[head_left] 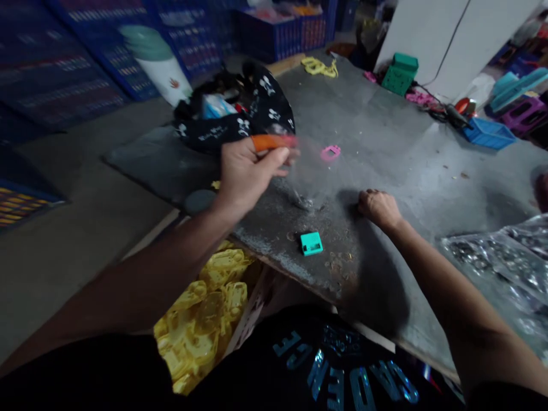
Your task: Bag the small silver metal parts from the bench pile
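My left hand (250, 171) is raised over the table, with an orange covering on its index finger. Its thumb and fingers pinch the top of a clear plastic bag (314, 171), which hangs down to the tabletop with small metal pieces (303, 202) at its bottom. Resting low over the table further right, my right hand (379, 208) is curled into a fist; whatever may be inside is hidden. A turquoise plastic case (311, 244) lies between my hands, near the table edge. Beyond the bag is a pink oval plastic piece (330, 152).
A black patterned cloth bag (269, 103) and a white tumbler (160, 74) stand left. Yellow plastic parts (205, 314) fill a container below the edge. At right lies a clear bag of metal parts (505, 257); further back are a green box (400, 74) and blue tray (490, 132).
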{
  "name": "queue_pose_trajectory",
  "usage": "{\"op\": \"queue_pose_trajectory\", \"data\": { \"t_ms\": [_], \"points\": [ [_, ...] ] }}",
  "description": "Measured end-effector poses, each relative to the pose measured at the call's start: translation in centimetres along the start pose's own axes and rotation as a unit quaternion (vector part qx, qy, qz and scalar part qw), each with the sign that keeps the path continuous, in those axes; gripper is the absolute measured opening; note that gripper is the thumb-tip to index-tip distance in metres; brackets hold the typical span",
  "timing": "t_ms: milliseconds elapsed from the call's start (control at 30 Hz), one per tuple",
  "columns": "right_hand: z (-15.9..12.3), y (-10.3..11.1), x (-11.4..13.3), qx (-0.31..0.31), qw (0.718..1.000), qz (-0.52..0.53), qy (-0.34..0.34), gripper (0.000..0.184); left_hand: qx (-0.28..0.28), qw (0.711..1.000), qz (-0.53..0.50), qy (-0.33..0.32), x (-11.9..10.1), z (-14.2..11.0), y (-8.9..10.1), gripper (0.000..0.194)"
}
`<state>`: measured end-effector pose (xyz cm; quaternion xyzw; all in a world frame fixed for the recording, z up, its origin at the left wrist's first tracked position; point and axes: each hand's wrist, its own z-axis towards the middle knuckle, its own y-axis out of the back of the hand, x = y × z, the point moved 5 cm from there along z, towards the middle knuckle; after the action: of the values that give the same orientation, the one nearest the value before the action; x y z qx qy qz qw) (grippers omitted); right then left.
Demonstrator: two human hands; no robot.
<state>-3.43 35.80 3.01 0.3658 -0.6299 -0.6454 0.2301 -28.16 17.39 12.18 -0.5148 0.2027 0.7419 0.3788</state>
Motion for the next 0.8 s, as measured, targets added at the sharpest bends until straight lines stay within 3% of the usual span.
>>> {"op": "queue_pose_trajectory", "data": {
  "t_ms": [100,200,267,367,467,600,800],
  "points": [
    [0.3,3.8,-1.2,-0.052,0.973,0.221,-0.034,0.014,0.016,1.000,-0.005,0.015,0.2,-0.2,0.0,0.024],
    [-0.7,11.8,-0.2,-0.170,0.878,0.442,0.066,0.020,0.036,0.999,-0.007,0.016,0.4,-0.2,-0.1,0.029],
    [-1.6,17.0,1.7,-0.183,0.837,0.495,0.144,0.029,0.036,0.999,-0.001,-0.002,0.6,-0.2,0.0,0.028],
    [-1.9,21.5,4.8,-0.136,0.831,0.501,0.199,0.030,0.023,0.999,0.018,-0.041,0.7,-0.4,0.1,0.026],
    [-1.2,22.4,6.7,-0.100,0.847,0.473,0.220,0.025,0.018,0.998,0.036,-0.056,0.8,-0.7,0.2,0.025],
    [-0.5,21.6,7.3,-0.062,0.869,0.439,0.222,0.016,0.023,0.997,0.044,-0.065,0.4,-1.0,0.1,0.026],
    [-1.0,21.2,7.0,0.011,0.847,0.495,0.193,0.019,0.023,0.996,0.044,-0.072,0.0,-1.2,0.0,0.026]
  ]
}}
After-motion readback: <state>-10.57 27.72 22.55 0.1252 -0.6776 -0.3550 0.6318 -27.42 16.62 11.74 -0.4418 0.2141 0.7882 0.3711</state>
